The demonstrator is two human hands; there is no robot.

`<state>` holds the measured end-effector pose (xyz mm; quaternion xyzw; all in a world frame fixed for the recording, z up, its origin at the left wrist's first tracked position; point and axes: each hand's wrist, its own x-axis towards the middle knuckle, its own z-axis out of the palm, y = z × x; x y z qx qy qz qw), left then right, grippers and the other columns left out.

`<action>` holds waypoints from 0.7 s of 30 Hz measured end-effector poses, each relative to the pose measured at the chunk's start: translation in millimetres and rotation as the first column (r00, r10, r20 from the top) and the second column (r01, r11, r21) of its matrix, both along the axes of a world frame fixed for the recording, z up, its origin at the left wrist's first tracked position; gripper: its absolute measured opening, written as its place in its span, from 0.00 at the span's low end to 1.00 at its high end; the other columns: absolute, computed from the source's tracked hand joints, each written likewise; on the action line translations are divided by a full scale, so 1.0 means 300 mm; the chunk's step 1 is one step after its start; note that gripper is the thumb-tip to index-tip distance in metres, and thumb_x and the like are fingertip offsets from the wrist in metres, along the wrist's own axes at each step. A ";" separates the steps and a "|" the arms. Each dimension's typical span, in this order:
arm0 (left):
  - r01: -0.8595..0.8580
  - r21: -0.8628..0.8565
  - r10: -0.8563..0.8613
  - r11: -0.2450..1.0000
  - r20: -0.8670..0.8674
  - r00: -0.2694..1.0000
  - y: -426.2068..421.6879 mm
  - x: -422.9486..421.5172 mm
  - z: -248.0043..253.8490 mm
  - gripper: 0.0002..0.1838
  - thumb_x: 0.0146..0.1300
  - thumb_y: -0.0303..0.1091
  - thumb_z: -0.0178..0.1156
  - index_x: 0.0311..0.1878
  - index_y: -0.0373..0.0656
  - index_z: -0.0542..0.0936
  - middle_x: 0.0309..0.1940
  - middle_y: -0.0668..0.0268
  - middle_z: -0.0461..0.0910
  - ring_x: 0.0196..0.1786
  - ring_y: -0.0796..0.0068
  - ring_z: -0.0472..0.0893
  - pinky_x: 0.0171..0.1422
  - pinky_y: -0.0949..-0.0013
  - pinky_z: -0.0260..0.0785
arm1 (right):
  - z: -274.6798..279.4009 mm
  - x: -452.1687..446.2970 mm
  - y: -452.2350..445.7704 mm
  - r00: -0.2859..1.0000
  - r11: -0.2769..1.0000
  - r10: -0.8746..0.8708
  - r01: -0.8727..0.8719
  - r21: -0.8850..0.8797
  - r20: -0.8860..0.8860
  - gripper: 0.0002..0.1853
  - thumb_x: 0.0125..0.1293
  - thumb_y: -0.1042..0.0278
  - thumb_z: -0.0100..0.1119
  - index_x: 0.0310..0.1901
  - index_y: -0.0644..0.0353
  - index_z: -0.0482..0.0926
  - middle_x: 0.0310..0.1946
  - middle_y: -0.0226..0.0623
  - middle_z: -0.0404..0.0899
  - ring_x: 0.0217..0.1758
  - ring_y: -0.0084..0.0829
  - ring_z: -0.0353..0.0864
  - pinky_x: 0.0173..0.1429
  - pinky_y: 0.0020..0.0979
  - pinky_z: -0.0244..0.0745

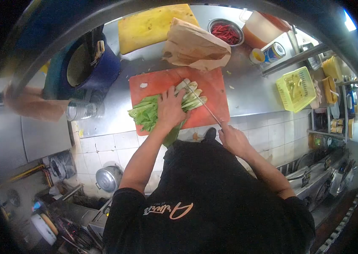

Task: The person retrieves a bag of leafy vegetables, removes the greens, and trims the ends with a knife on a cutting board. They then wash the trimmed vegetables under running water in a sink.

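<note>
Leafy green vegetables point(146, 113) with pale stalk ends lie across a red cutting board point(215, 86). My left hand point(171, 108) presses down on the bunch, its fingers spread over the stalks. In my right hand point(233, 139), closed around the handle at the board's lower right edge, is a knife point(208, 108). Its blade runs up and left over the pale stalks, near the fingertips of my left hand. A small white scrap point(144, 85) sits at the board's upper left.
Behind the board are a yellow board point(155, 27), a brown paper bag point(196, 46) and a bowl of red chillies point(225, 33). A blue bucket point(109, 63) and glass jar point(77, 110) are left; a yellow-green basket point(287, 95) is right.
</note>
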<state>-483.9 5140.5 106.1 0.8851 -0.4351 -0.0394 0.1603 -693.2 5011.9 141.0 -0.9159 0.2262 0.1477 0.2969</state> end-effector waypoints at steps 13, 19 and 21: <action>0.003 0.004 -0.003 1.000 -0.070 0.998 -0.003 0.042 -0.019 0.38 0.39 0.46 0.69 0.57 0.51 0.69 0.52 0.58 0.65 0.55 0.52 0.67 0.57 0.49 0.62 | -0.165 0.131 -0.020 0.975 0.999 0.043 -0.040 -0.019 0.220 0.13 0.64 0.66 0.43 0.45 0.66 0.63 0.30 0.61 0.75 0.34 0.59 0.76 0.39 0.54 0.69; 0.021 0.014 -0.018 1.000 -0.149 0.989 -0.008 0.042 0.029 0.38 0.37 0.42 0.71 0.57 0.51 0.69 0.52 0.59 0.66 0.57 0.53 0.67 0.58 0.50 0.63 | -0.080 0.111 -0.027 0.993 0.997 0.014 -0.023 0.073 0.115 0.12 0.62 0.68 0.45 0.43 0.68 0.64 0.31 0.62 0.76 0.36 0.60 0.76 0.41 0.56 0.68; 0.024 0.053 -0.016 0.998 -0.136 0.991 -0.006 0.039 0.024 0.38 0.37 0.40 0.71 0.57 0.51 0.70 0.51 0.59 0.66 0.57 0.53 0.67 0.58 0.51 0.63 | -0.006 0.067 -0.001 0.989 0.997 -0.014 0.004 0.073 0.146 0.13 0.62 0.68 0.44 0.44 0.69 0.64 0.31 0.62 0.76 0.36 0.60 0.76 0.41 0.56 0.68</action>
